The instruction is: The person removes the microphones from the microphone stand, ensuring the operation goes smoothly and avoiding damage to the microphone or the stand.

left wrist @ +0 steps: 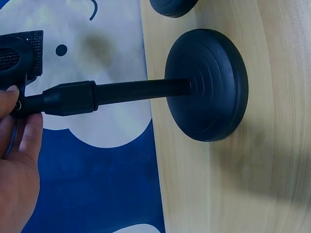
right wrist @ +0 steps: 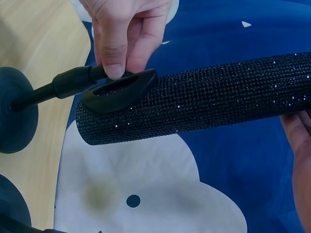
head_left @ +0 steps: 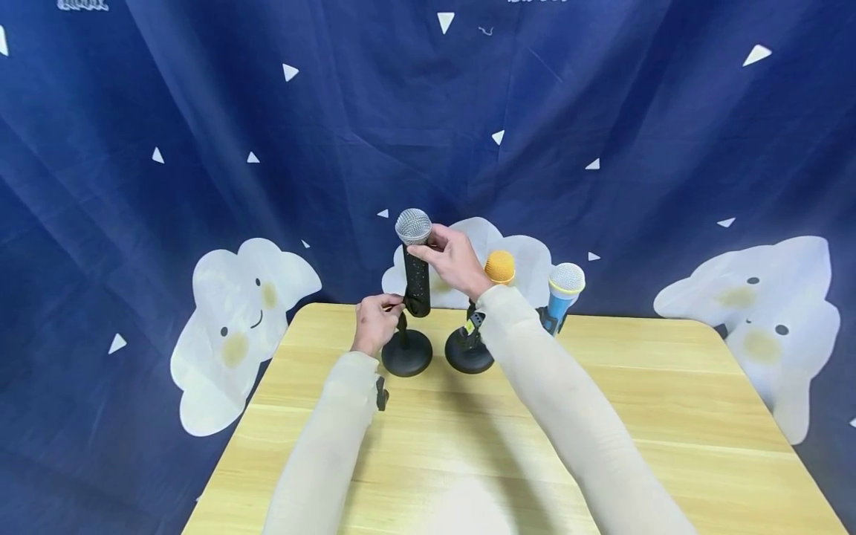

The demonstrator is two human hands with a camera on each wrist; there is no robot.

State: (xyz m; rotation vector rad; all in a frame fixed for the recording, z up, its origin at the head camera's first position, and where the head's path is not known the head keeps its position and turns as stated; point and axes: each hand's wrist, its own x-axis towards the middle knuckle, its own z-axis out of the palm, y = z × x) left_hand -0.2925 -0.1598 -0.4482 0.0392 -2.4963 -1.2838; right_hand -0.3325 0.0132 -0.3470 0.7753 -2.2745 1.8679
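Observation:
A black glittery microphone (head_left: 416, 276) with a silver mesh head stands nearly upright in the clip (right wrist: 143, 86) of a black microphone stand (left wrist: 141, 91). Just below the clip, my left hand (head_left: 376, 325) pinches the stand's joint between thumb and fingers. My right hand (head_left: 456, 260) holds the microphone just under its mesh head, thumb in front. In the right wrist view the clip wraps round the lower end of the microphone's body, and only part of my right hand (right wrist: 302, 145) shows at the edge. The stand's round base (head_left: 406, 355) rests on the table.
Right of this stand, a second round base (head_left: 469, 353) carries an orange-headed microphone (head_left: 500, 266), partly behind my right arm. Further right is a blue microphone (head_left: 560, 305) with a white head. The wooden table (head_left: 414, 446) meets a blue curtain (head_left: 374, 111) with cloud prints.

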